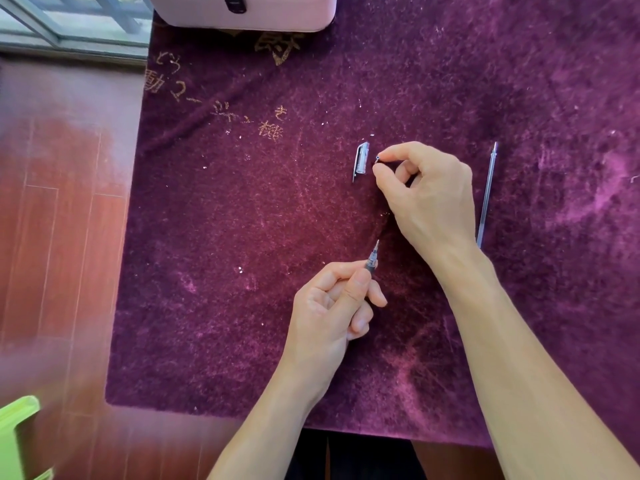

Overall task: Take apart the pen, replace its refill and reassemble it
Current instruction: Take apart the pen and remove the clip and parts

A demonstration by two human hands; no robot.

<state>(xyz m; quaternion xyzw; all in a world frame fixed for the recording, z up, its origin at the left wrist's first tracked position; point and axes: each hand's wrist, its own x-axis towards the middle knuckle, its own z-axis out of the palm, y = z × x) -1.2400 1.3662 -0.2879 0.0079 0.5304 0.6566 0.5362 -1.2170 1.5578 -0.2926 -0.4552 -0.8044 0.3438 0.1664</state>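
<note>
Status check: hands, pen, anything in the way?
Hands: left hand grips pen, tip sticking out; right hand pinches small part beside cap on mat. One refill lies loose, right of right hand. Nothing in the way.

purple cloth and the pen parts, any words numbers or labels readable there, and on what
Gold characters stitched on the purple cloth: worn and broken, not readable.
Larger gold mark by the pink case: creased, not readable.
Cap, refill, pen in the left hand, small piece in the right hand: no text seen.
</note>
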